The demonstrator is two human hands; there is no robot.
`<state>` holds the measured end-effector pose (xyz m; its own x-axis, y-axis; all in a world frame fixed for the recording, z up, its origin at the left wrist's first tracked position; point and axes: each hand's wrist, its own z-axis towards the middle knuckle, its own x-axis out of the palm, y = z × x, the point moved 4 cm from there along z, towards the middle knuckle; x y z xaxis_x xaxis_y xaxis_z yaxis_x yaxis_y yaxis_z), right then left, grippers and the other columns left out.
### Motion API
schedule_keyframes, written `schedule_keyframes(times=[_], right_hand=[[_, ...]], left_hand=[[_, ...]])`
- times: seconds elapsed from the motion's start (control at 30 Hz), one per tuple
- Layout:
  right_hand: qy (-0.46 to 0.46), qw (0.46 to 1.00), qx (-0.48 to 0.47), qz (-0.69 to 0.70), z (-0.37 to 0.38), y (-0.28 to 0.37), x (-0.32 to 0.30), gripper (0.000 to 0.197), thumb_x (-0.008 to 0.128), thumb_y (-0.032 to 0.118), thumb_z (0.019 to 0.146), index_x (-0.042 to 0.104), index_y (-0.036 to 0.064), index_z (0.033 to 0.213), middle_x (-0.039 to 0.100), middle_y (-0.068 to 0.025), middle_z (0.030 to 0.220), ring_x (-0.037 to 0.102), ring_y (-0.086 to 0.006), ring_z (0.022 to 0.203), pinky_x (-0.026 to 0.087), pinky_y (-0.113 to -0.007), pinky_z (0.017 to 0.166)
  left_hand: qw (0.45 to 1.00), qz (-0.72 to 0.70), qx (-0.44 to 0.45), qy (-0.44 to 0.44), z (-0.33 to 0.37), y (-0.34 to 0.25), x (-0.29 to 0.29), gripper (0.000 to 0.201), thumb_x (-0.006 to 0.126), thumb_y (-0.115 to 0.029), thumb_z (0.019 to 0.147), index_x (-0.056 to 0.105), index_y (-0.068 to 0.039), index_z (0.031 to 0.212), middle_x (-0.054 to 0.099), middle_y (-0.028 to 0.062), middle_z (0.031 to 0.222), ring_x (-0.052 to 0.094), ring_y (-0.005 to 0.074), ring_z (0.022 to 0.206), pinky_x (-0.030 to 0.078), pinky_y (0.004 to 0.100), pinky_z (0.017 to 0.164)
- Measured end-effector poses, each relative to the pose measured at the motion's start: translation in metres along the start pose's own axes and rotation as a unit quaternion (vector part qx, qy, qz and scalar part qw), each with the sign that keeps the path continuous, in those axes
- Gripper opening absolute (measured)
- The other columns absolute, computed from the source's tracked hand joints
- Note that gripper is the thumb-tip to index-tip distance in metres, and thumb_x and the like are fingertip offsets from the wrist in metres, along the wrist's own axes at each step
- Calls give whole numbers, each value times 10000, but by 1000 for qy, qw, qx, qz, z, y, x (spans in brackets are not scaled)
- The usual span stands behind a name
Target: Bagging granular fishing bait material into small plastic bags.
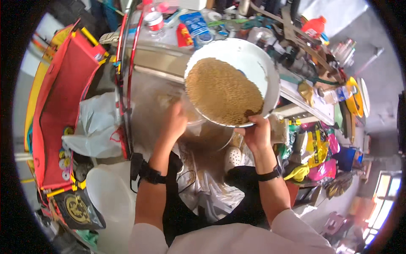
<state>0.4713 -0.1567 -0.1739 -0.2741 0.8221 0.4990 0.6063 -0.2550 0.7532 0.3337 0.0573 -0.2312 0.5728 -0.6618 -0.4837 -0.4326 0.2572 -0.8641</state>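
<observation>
A white enamel basin is tilted in front of me, with tan grain-like pellets heaped toward its left and near side. My right hand grips its near right rim, thumb on top and fingers underneath. Left of the basin is my left hand, blurred by motion and seemingly curled closed; whatever it holds is unclear. Close by that hand, a pale curved rim of a container shows under the basin. Lower down, between my legs, sits a wide brownish round tub, partly hidden by the basin.
A cluttered bench runs behind the basin, holding a bottle and a blue packet. Thin red and black rods stand at left, beside a white plastic bag and a red open case. Colourful packages lie right.
</observation>
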Motion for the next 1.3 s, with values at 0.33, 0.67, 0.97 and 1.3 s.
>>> schedule_keyframes(times=[0.33, 0.67, 0.97, 1.3], right_hand=[[38, 998, -56, 16, -6, 23, -1, 481, 416, 56, 755, 391, -77, 1216, 562, -200, 1092, 642, -322, 844, 603, -357, 541], [10, 995, -73, 66, -20, 28, 8, 505, 451, -6, 738, 365, -26, 1235, 520, -195, 1085, 612, -326, 878, 602, -405, 558], [32, 992, -110, 55, -32, 21, 12, 597, 453, -38, 725, 320, 53, 1300, 491, -108, 1058, 484, -201, 1006, 467, -310, 807], [102, 986, -10, 129, -44, 17, 10, 682, 453, -26, 754, 199, 96, 1374, 506, -69, 997, 568, -137, 733, 510, -239, 463]], left_hand=[[993, 101, 29, 53, -7, 17, 17, 241, 466, -28, 755, 589, 9, 959, 611, 243, 906, 574, 412, 887, 456, 435, 736], [932, 265, 143, 205, -5, 42, 63, 199, 496, -99, 812, 614, -14, 948, 628, 208, 921, 606, 346, 890, 469, 428, 738], [915, 198, 135, 325, -35, 52, 110, 248, 466, -136, 883, 579, -20, 1071, 622, 184, 913, 611, 268, 865, 485, 381, 734], [793, 29, 139, 593, -119, 25, 234, 387, 588, -155, 864, 439, -81, 1214, 561, 123, 1101, 576, 261, 988, 457, 395, 900]])
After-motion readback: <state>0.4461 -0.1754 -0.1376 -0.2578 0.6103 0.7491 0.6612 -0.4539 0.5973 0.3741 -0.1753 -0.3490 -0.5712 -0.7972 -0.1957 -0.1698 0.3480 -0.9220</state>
